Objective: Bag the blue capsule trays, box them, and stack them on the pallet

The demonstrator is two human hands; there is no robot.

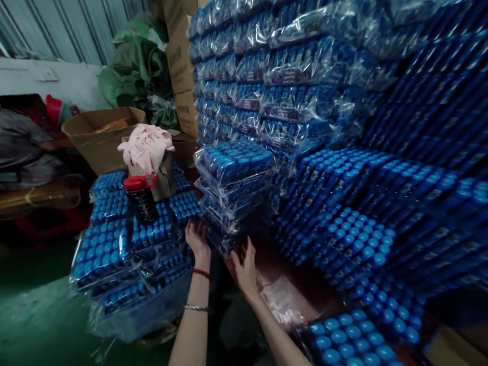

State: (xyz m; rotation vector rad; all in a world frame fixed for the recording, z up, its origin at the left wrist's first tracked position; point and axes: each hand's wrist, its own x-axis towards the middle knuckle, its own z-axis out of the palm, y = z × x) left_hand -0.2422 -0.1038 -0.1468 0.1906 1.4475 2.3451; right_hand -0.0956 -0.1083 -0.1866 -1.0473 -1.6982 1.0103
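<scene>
Both of my hands reach forward to the lower front of a short stack of plastic-wrapped blue packs [238,164]. My left hand [197,239], with a red bracelet and a silver bangle on its wrist, is at the stack's left side, fingers apart. My right hand [244,264] is near the bottom front corner, its fingers spread and slightly curled. Whether the fingertips touch the wrap is too blurred to tell. Beneath my right hand, clear plastic [281,297] lies on a dark red surface [313,281].
Wrapped packs [102,248] stand at the left, bearing a red-lidded bottle [141,201] and a pink cloth [147,148]. Tall wrapped stacks [303,67] rise behind. Unwrapped blue-capped rows [356,236] fill the right. A person [11,138] sits at the far left.
</scene>
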